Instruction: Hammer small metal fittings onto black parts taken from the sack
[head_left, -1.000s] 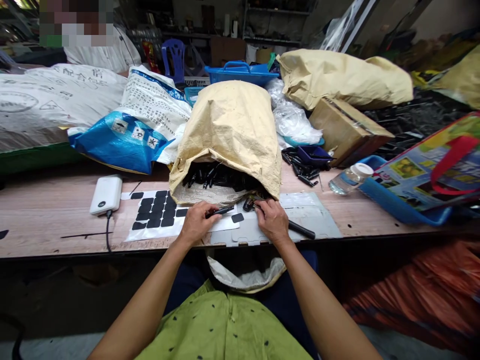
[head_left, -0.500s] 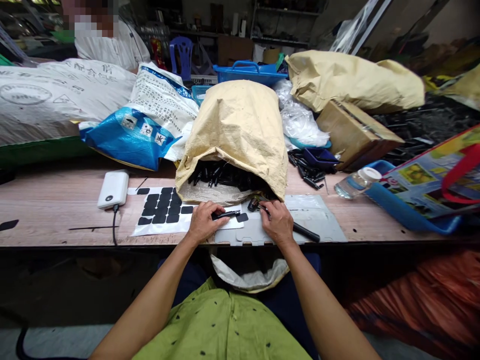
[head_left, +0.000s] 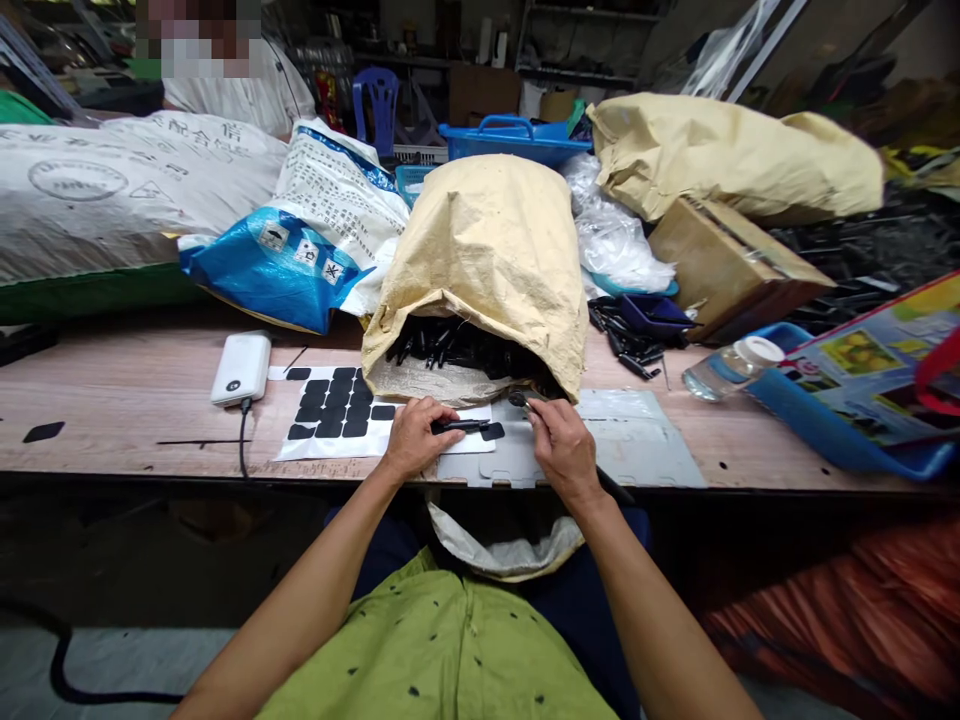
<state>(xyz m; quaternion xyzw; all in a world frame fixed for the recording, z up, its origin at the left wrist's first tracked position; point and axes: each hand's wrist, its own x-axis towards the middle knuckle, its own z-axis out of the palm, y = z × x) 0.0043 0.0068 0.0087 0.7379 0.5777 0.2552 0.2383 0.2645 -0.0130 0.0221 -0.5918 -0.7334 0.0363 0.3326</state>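
My left hand is closed on a slim black piece lying just above the board, its tip pointing right. My right hand grips a small hammer by its shaft. The dark round hammer head shows by the sack's mouth, and the black handle sticks out below the wrist. Beneath the hands lie a grey board and a white sheet with black rounded patches. Directly ahead, an open tan sack contains many black pieces.
On the left sit a white power bank with a cable and a blue-white bag. To the right are a small dark tray, a clear jar, a cardboard box and a blue tray. A person is behind the bags.
The hammer has turned in my right hand, its head rising slightly and its handle dropping toward the table edge. My left hand stays on the black piece. The whole view has shifted slightly.
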